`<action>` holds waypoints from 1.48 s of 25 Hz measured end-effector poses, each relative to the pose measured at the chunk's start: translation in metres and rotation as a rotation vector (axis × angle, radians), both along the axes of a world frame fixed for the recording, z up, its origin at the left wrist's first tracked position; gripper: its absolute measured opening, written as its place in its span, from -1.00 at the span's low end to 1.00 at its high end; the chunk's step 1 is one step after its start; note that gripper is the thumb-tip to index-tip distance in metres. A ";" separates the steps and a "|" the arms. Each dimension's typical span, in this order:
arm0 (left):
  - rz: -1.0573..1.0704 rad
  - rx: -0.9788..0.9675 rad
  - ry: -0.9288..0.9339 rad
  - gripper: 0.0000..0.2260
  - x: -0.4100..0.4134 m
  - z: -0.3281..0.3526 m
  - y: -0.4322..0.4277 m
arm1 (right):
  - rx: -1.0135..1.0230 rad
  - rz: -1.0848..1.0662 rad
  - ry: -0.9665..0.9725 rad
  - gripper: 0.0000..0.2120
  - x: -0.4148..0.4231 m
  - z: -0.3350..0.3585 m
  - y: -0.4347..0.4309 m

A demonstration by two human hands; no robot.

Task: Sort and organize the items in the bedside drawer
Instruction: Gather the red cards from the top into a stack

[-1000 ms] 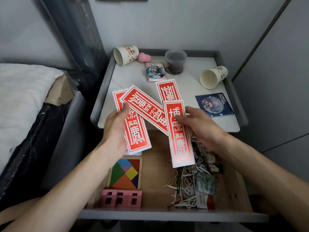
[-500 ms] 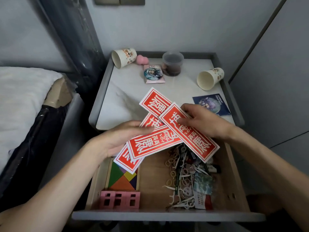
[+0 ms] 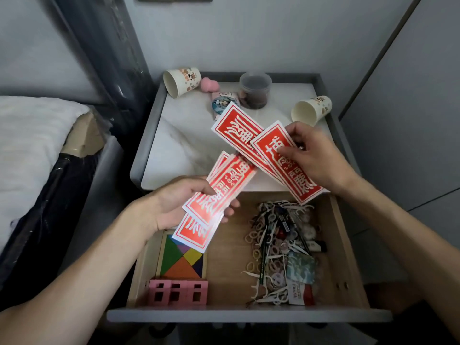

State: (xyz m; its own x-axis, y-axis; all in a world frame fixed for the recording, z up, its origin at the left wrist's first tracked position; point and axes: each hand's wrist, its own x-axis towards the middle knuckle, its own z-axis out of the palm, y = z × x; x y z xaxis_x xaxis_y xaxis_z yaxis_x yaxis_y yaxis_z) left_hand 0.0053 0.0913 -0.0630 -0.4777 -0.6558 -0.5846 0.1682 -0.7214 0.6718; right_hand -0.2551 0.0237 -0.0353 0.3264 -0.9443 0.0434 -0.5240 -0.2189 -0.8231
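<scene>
While both sets of red cards hang above the open drawer (image 3: pixel 249 315), I judge them light, thin and glossy. They look stiff enough to stay flat yet easy to crease, and apt to slide over one another. My left hand (image 3: pixel 179 207) pinches the left fan of cards (image 3: pixel 221 192) near its lower end, thumb on top and fingers curled beneath, over the tangram puzzle (image 3: pixel 183 260). My right hand (image 3: pixel 318 158) pinches the right pair of cards (image 3: pixel 239 128) about mid-length, fingertips on the printed face, above the front edge of the nightstand top (image 3: pixel 179 145). The two sets cross and seem to touch. To square them into one stack I would take the long edges, not the corners, with light, even pressure.
</scene>
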 end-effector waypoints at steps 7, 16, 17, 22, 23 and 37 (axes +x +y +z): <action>-0.121 0.072 0.031 -0.45 -0.003 -0.004 0.001 | -0.046 0.517 0.439 -0.91 0.005 -0.008 0.010; -0.229 -0.134 -0.337 -0.74 -0.014 -0.003 0.010 | -0.158 0.115 0.198 -0.93 0.016 -0.006 0.014; -0.202 -0.124 -0.309 -0.72 -0.016 -0.003 0.011 | -0.118 0.051 0.120 -0.91 0.017 -0.004 0.014; -0.247 -0.189 -0.179 -0.73 -0.024 -0.004 0.017 | 0.079 -0.149 -0.265 -0.87 0.027 -0.003 0.022; -0.216 -0.194 -0.191 -0.73 -0.025 -0.004 0.017 | 0.119 -0.212 -0.329 -0.84 0.028 -0.004 0.023; 0.006 -0.177 -0.207 -0.70 -0.032 0.003 0.016 | 0.386 -0.212 -0.498 -0.58 0.038 -0.024 0.032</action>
State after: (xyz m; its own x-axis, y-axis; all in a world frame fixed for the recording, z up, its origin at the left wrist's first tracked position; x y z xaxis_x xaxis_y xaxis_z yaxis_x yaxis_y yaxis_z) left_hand -0.0264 0.1078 -0.0600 -0.3559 -0.7587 -0.5456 0.0180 -0.5893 0.8077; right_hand -0.2168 0.0554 -0.0591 0.1605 -0.9638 -0.2129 -0.0601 0.2057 -0.9768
